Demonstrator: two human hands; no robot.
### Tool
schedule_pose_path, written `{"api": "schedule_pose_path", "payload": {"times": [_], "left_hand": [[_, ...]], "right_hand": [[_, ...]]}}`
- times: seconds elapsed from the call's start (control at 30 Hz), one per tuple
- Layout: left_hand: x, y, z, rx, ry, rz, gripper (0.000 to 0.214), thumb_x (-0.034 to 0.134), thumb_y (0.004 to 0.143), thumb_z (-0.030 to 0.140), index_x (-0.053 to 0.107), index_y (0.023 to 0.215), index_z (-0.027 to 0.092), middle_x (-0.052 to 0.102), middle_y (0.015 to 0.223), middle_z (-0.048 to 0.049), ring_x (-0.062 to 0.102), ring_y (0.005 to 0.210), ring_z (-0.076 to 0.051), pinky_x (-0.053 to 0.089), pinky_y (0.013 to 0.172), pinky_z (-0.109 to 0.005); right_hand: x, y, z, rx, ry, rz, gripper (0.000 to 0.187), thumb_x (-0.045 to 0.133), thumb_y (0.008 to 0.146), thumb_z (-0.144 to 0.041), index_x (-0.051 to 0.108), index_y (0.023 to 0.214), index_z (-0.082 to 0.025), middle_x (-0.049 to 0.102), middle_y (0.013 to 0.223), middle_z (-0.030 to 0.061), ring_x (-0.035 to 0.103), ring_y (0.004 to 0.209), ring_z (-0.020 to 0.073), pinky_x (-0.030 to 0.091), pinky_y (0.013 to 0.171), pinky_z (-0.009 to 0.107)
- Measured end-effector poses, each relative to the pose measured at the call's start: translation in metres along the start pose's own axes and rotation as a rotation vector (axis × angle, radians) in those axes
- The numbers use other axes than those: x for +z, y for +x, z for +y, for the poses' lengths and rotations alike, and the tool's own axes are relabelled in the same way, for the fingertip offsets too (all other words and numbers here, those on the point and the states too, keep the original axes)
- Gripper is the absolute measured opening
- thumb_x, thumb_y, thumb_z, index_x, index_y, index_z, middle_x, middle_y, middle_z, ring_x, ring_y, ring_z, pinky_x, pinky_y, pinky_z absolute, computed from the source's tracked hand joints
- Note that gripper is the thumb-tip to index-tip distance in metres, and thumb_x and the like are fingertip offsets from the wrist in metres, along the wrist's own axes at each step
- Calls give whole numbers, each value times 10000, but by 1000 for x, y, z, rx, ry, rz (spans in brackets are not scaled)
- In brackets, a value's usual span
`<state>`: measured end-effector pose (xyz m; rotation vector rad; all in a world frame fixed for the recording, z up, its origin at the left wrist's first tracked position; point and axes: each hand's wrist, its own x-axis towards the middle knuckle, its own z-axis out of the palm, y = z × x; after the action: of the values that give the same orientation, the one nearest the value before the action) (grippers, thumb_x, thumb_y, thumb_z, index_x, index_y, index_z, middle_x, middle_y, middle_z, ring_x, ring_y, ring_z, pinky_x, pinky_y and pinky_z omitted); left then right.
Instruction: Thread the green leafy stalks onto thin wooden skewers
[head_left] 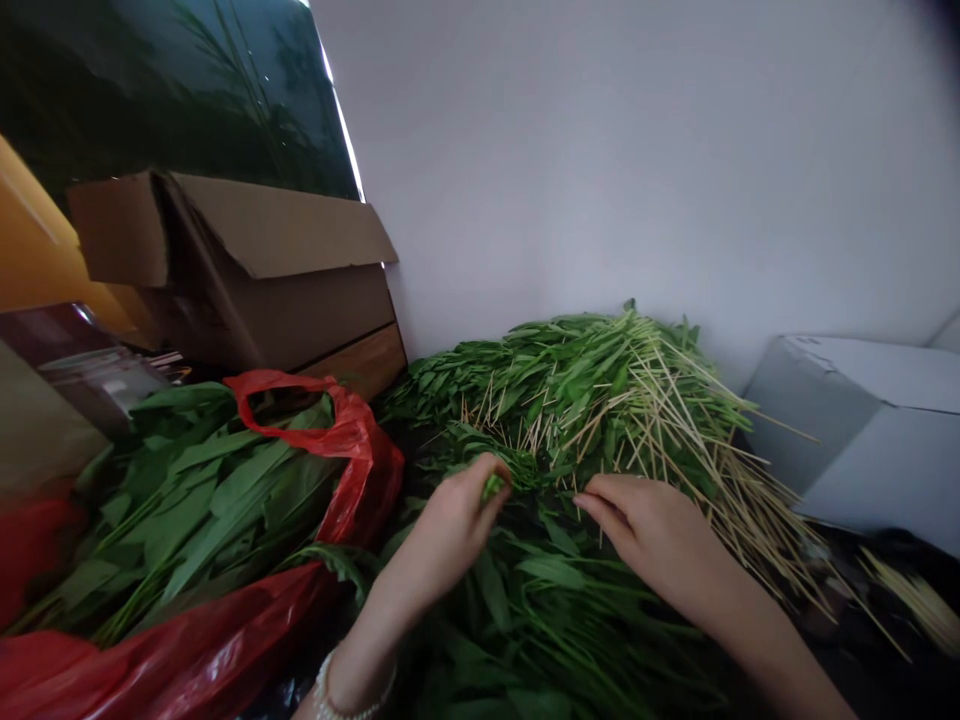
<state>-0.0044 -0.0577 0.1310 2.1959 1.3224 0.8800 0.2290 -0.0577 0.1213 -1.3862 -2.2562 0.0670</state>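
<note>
My left hand (459,508) is closed in a fist-like grip around a small green bit of leafy stem, whose folded end (492,487) pokes out between thumb and finger. Just to its right, my right hand (641,510) is pinched, thumb against forefinger; a thin pale line shows below the fingertips, but what they hold is too small to make out. Under both hands lie loose leafy green stems (555,575). Beyond them rises a heap of green leaves (517,350) with many thin wooden skewers (675,430) sticking out toward the right.
A red plastic bag (367,470) full of long green leaves (217,500) stands open at left. Behind it is a cardboard box (285,310) with raised flaps. A white box (877,430) sits at right, near more pale sticks (915,600). A plain wall (600,170) closes the back.
</note>
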Motion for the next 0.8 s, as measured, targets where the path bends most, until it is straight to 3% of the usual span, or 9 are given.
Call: {"api": "schedule_pose_path", "payload": {"times": [0.17, 0.23, 0.3, 0.4, 0.57, 0.7, 0.8], "left_hand": [[28, -21, 14, 222, 273, -438, 141, 718, 781, 285, 629, 868, 220, 701, 832, -1, 654, 769, -192, 431, 662, -243], [41, -27, 9, 257, 413, -519, 82, 716, 764, 217, 657, 817, 198, 712, 789, -30, 665, 731, -219, 435, 636, -265], [47, -29, 2, 248, 482, -524, 26, 677, 773, 151, 673, 774, 177, 711, 754, -53, 662, 687, -221, 433, 609, -271], [39, -25, -1, 211, 313, -437, 61, 656, 794, 154, 692, 754, 182, 703, 727, -37, 652, 682, -183, 438, 620, -243], [7, -11, 8, 59, -89, -97, 72, 670, 806, 232, 714, 832, 183, 715, 793, -17, 645, 715, -140, 460, 681, -213], [2, -8, 11, 13, -156, 120, 102, 643, 824, 243, 713, 822, 168, 717, 783, -35, 648, 711, -154, 470, 672, -231], [12, -11, 10, 57, -77, 151, 107, 624, 839, 239, 712, 836, 176, 709, 771, -35, 641, 706, -156, 458, 664, -237]], "right_hand": [[2, -1, -1, -10, 18, -21, 255, 469, 961, -284, 597, 752, -214, 642, 710, -11, 622, 686, 164, 375, 620, 273], [1, -1, -2, -16, 23, -23, 266, 462, 961, -282, 594, 742, -212, 641, 707, -8, 614, 669, 161, 375, 614, 273], [-1, 0, -3, -14, 35, -28, 268, 456, 959, -272, 594, 738, -210, 643, 706, -4, 606, 655, 159, 375, 607, 274], [-5, 0, -4, -19, 117, -56, 260, 467, 946, -263, 605, 732, -213, 646, 695, -5, 603, 648, 158, 388, 596, 269], [-10, 2, -3, -32, 472, -120, 231, 462, 900, -175, 684, 915, -238, 703, 844, 2, 646, 760, 148, 474, 670, 256], [-9, 3, -8, 57, 728, -190, 171, 580, 835, -205, 695, 960, -226, 704, 847, 6, 641, 736, 150, 502, 659, 257], [-5, 3, -19, 108, 902, -162, 245, 675, 791, -282, 684, 1027, -217, 704, 883, 16, 638, 763, 161, 512, 675, 266]]}}
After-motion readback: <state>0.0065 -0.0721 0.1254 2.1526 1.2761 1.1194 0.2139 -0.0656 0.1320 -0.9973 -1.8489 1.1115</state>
